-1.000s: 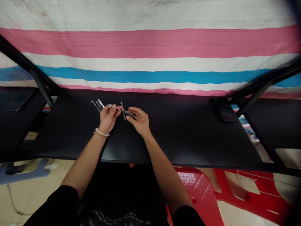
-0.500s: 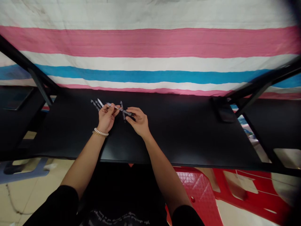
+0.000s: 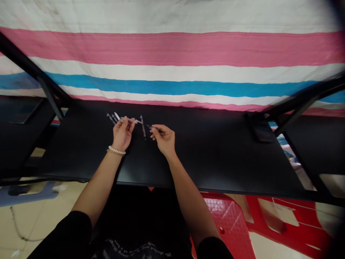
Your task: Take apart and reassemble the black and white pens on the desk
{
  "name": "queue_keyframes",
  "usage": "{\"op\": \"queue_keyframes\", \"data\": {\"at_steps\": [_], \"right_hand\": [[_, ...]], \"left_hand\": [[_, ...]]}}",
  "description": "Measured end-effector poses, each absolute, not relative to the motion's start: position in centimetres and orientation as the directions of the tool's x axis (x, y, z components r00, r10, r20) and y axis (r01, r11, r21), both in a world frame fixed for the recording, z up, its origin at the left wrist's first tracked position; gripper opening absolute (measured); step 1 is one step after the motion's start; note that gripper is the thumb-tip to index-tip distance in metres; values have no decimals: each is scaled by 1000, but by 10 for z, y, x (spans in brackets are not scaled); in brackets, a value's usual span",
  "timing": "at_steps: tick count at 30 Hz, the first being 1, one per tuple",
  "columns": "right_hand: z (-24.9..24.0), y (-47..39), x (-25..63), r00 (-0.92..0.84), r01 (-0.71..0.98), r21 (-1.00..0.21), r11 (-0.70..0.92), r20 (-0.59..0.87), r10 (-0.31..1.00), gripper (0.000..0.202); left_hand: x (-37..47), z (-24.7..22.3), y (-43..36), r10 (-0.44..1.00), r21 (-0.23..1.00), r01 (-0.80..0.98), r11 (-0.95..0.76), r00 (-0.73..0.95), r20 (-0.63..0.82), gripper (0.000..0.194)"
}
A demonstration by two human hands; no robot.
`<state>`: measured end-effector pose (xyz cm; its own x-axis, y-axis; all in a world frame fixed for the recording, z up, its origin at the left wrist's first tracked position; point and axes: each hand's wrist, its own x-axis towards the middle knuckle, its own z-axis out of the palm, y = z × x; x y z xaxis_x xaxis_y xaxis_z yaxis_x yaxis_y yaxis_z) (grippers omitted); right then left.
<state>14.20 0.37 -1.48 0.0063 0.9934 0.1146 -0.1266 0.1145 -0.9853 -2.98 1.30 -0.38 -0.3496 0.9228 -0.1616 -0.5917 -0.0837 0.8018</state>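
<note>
Left hand: my left hand (image 3: pixel 122 132), with a pale beaded bracelet (image 3: pixel 116 150) at the wrist, is pinching the clear slim plastic pen barrel (image 3: pixel 130 121) between thumb and fingertips, closed around its left part
Right hand: my right hand (image 3: pixel 164 138) is gripping a small dark pen piece (image 3: pixel 150 127) at the fingertips, fingers curled in; I cannot tell just what kind of piece it is
Pen barrel: it is lying almost level above the black tabletop (image 3: pixel 205 151), its free end pointing right toward the dark piece, the two near each other but apart
Loose pen: a dark slim pen (image 3: pixel 143 126) is lying on the tabletop between my two hands, running front to back
Other pens: a small bunch of dark and white pens (image 3: pixel 113 118) is lying just left of my left fingertips
Behind: a pink, white and blue striped cloth (image 3: pixel 172 68) is hanging at the table's far edge
Below: a red plastic stool (image 3: pixel 231 223) is standing under the table to my right
</note>
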Motion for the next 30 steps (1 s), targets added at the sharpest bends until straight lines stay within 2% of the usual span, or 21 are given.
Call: {"op": "queue_keyframes", "data": {"at_steps": [5,13,17,26,30], "right_hand": [[-17,1,137,-25,-120,-986,113,117,993,31],[-12,0,142,-1,-141,-982,129,130,991,25],[-12,-1,140,-15,-110,-986,122,124,992,29],[-16,-1,139,-54,-72,-989,128,132,990,32],[-18,-2,139,-65,-58,-986,154,157,985,30]], "left_hand": [[-18,-3,6,960,810,-585,-39,-248,-133,29],[-26,-3,13,885,763,-633,-131,-421,-197,20],[-26,-4,14,878,762,-630,-152,-440,-188,19],[-23,-2,10,905,793,-594,-133,-399,-147,29],[-19,-1,5,959,850,-524,-50,-262,-105,32]]}}
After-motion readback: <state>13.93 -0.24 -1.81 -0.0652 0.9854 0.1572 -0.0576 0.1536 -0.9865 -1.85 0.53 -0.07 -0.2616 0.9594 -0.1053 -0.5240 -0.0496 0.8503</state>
